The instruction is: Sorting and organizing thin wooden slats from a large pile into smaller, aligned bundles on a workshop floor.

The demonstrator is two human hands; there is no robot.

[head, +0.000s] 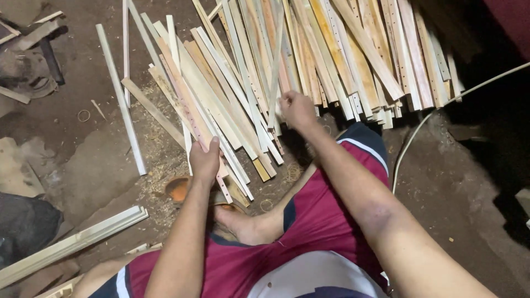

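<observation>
Sitting on the dirt floor [452,182], you have both hands in the heap of thin wooden slats [309,49] that fills the upper middle of the frame. Your left hand [205,161], at centre left, has its fingers clamped on a pinkish slat [185,102] that runs up and left across the heap. Your right hand [297,109], just above centre, has its fingers closed on a pale upright slat [276,60]. A white cable [419,129] curves at right.
</observation>
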